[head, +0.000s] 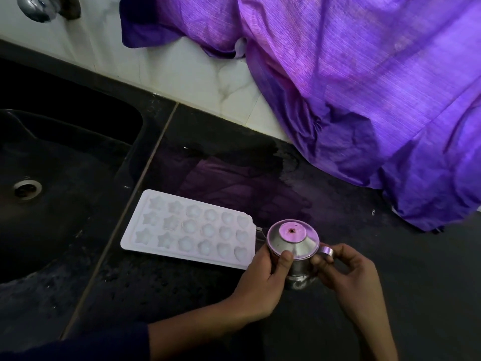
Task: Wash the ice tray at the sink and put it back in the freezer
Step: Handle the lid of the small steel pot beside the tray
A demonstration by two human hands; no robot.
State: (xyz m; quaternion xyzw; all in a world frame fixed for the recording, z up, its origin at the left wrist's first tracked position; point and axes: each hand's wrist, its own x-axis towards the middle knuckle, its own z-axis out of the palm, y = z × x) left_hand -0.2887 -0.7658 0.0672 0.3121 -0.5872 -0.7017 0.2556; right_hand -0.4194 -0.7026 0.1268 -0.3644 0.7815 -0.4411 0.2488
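Observation:
A white ice tray (188, 227) with star, round and heart moulds lies flat on the dark counter, just right of the sink. Right beside its near right corner stands a small steel pot (292, 252) with a conical lid. My left hand (260, 282) wraps around the pot's left side, thumb on the lid's edge. My right hand (343, 272) pinches the pot's handle on the right. Neither hand touches the tray.
A black sink (59, 157) with a metal drain (27, 189) fills the left. A tap (39, 6) shows at the top left. A purple cloth (364, 87) hangs over the white tiled wall and onto the wet dark counter (390, 256).

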